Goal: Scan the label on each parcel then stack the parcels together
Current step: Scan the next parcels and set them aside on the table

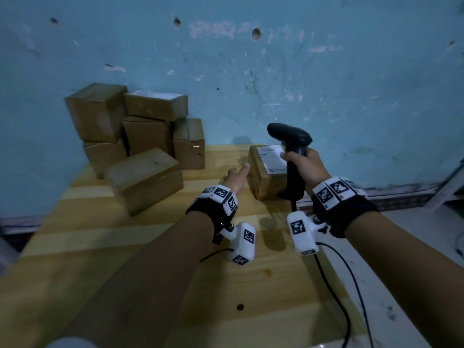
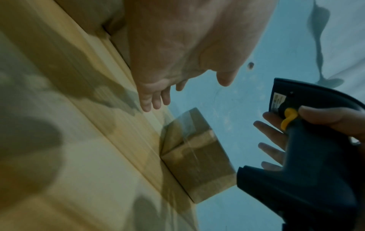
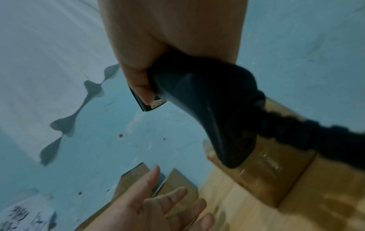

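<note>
A brown parcel (image 1: 263, 177) with a white label (image 1: 272, 158) on top lies at the far right of the wooden table (image 1: 125, 247). My right hand (image 1: 300, 164) grips a black barcode scanner (image 1: 291, 139) by its handle, head up, just above the parcel's right side. My left hand (image 1: 238, 173) is stretched out flat with straight fingers beside the parcel's left face. In the left wrist view the fingers (image 2: 154, 100) are still a little short of the parcel (image 2: 195, 156). The right wrist view shows the scanner handle (image 3: 197, 96) and the open left palm (image 3: 164, 206).
Several brown parcels (image 1: 140, 136) are piled at the table's back left against the blue wall. One of them (image 1: 145, 177) lies in front of the pile. The scanner's black cable (image 1: 339, 285) trails over the table's right edge, with floor beyond.
</note>
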Available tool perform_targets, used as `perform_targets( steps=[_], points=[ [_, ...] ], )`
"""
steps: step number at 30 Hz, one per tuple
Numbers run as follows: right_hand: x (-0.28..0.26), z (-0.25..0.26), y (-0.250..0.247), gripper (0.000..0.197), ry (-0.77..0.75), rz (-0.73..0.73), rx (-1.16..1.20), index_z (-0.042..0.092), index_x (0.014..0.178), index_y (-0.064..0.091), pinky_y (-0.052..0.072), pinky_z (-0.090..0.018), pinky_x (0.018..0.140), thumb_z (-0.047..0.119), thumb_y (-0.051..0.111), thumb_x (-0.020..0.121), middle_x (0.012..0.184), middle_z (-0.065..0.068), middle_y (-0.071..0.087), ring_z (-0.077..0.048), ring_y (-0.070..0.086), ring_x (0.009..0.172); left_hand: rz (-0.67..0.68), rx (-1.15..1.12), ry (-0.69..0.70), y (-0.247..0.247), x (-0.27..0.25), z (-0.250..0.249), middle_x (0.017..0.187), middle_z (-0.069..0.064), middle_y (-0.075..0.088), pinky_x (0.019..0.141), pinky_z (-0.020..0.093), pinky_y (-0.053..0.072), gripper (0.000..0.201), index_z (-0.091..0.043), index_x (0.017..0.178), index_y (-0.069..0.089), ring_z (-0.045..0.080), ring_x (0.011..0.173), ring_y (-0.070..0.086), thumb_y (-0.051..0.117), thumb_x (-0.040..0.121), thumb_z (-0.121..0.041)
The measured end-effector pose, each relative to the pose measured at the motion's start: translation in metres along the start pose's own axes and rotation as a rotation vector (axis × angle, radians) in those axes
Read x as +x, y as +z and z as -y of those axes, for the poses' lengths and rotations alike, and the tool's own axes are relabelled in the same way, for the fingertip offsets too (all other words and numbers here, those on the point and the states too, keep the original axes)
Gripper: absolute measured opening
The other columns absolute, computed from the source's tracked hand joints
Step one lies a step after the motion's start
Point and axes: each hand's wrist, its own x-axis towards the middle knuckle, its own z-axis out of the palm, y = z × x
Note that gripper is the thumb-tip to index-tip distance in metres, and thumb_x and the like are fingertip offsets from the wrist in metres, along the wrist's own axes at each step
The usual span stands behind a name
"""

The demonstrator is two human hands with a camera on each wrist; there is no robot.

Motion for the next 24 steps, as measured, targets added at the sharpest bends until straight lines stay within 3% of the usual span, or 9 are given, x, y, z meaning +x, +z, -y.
perform_targets(
  steps=[4, 6, 8, 10, 13, 16, 19, 21, 24],
  points=[
    [-0.026, 0.006, 0.034, 0.019, 0.000, 0.083, -0.122, 0.009, 0.099, 0.058, 0.042, -0.031, 0.068, 0.013, 0.062, 0.081, 0.070, -0.004, 0.052, -0.023, 0.052, 0.071, -0.093, -0.014, 0.009, -0.040, -0.025, 0.017, 0.138, 0.012, 0.043, 0.109, 0.043, 0.032, 0.065, -0.016, 0.143, 0.030, 0.036, 0.131, 0.039, 0.039, 0.091, -0.054],
    [-0.038, 0.002, 0.055, 0.016, 0.045, 0.146, -0.201, 0.008, 0.095, 0.058, 0.041, -0.032, 0.070, 0.014, 0.063, 0.081, 0.070, -0.005, 0.053, -0.024, 0.051, 0.075, -0.121, -0.054, 0.019, -0.061, -0.045, 0.022, 0.106, 0.007, 0.053, 0.087, 0.030, 0.037, 0.056, -0.013, 0.138, 0.035, 0.034, 0.105, 0.055, 0.040, 0.094, -0.047],
    [-0.051, -0.005, 0.073, 0.017, 0.120, 0.209, -0.271, 0.008, 0.095, 0.058, 0.040, -0.030, 0.071, 0.017, 0.064, 0.082, 0.074, -0.007, 0.055, -0.025, 0.052, 0.078, -0.164, -0.088, 0.046, -0.079, -0.061, 0.028, 0.082, 0.003, 0.045, 0.066, 0.027, 0.034, 0.035, -0.010, 0.123, 0.045, 0.021, 0.074, 0.049, 0.039, 0.098, -0.035],
    [-0.065, -0.012, 0.087, 0.018, 0.182, 0.260, -0.318, 0.005, 0.093, 0.057, 0.039, -0.030, 0.073, 0.018, 0.063, 0.084, 0.072, -0.008, 0.054, -0.025, 0.053, 0.076, -0.207, -0.163, 0.075, -0.094, -0.077, 0.035, 0.075, 0.003, 0.040, 0.054, 0.020, 0.039, 0.014, -0.011, 0.098, 0.046, 0.014, 0.065, 0.041, 0.035, 0.100, -0.019],
    [-0.077, -0.021, 0.103, 0.029, 0.249, 0.317, -0.372, -0.005, 0.105, 0.060, 0.039, -0.030, 0.071, 0.016, 0.060, 0.086, 0.078, -0.011, 0.054, -0.026, 0.053, 0.078, -0.307, -0.380, 0.113, -0.121, -0.088, 0.049, 0.069, 0.005, 0.042, 0.028, 0.009, 0.031, 0.017, -0.008, 0.089, 0.043, 0.011, 0.048, 0.047, 0.031, 0.100, -0.009],
    [-0.084, -0.020, 0.115, 0.035, 0.260, 0.358, -0.465, -0.007, 0.116, 0.057, 0.037, -0.030, 0.061, 0.016, 0.056, 0.089, 0.086, -0.013, 0.053, -0.023, 0.050, 0.073, -0.424, -0.513, 0.149, -0.146, -0.090, 0.061, 0.049, 0.006, 0.053, 0.027, 0.007, 0.027, 0.026, -0.010, 0.077, 0.043, 0.003, 0.024, 0.044, 0.031, 0.099, -0.005],
    [-0.085, -0.016, 0.120, 0.038, 0.259, 0.379, -0.534, -0.005, 0.118, 0.056, 0.035, -0.028, 0.057, 0.019, 0.058, 0.089, 0.096, -0.014, 0.052, -0.025, 0.049, 0.085, -0.562, -0.398, 0.204, -0.164, -0.089, 0.062, 0.059, 0.005, 0.051, 0.033, 0.010, 0.034, 0.028, -0.015, 0.072, 0.046, 0.012, 0.043, 0.049, 0.041, 0.095, 0.001],
    [-0.084, -0.015, 0.122, 0.038, 0.254, 0.381, -0.568, -0.005, 0.119, 0.056, 0.032, -0.025, 0.052, 0.019, 0.058, 0.089, 0.097, -0.013, 0.051, -0.024, 0.047, 0.087, -0.645, -0.227, 0.271, -0.171, -0.088, 0.061, 0.066, 0.000, 0.048, 0.045, 0.015, 0.039, 0.017, -0.014, 0.078, 0.050, 0.010, 0.055, 0.045, 0.050, 0.092, -0.003],
    [-0.081, -0.017, 0.126, 0.039, 0.240, 0.389, -0.598, -0.007, 0.122, 0.055, 0.036, -0.025, 0.067, 0.017, 0.055, 0.091, 0.106, -0.016, 0.056, -0.021, 0.045, 0.089, -0.731, -0.084, 0.388, -0.180, -0.083, 0.054, 0.069, -0.008, 0.045, 0.058, 0.011, 0.036, 0.015, -0.013, 0.092, 0.049, 0.003, 0.062, 0.043, 0.059, 0.085, -0.003]
  ],
)
